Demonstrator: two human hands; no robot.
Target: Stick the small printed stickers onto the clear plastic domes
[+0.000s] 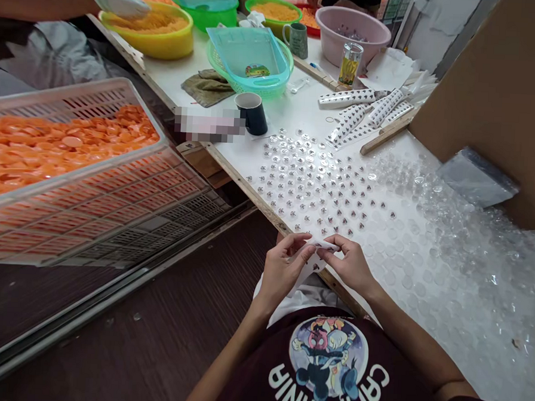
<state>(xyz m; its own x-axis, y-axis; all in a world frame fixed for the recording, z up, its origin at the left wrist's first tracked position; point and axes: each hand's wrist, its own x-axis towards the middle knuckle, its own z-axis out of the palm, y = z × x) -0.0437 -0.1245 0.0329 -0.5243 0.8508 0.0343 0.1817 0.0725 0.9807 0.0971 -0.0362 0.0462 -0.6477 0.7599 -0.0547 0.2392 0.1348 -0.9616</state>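
At the near edge of the white table, my left hand (286,266) and my right hand (347,263) pinch a white sticker sheet (313,261) printed with small dark figures. The sheet bends between my fingers, and part of it hangs below them. Just beyond my hands lie many clear round discs (311,185), each bearing a small dark figure. To the right spread plain clear discs (403,255), heaped more thickly toward the far right. Whether a single sticker is lifted between my fingertips is too small to tell.
Rolled sticker sheets (362,113) lie beside a wooden strip (385,133). A dark mug (251,115), a glass (350,64) and a turquoise tray (252,56) stand farther back. At left is a crate (157,120) of orange discs. A co-worker's gloved hand (116,0) reaches into a yellow basin (168,47).
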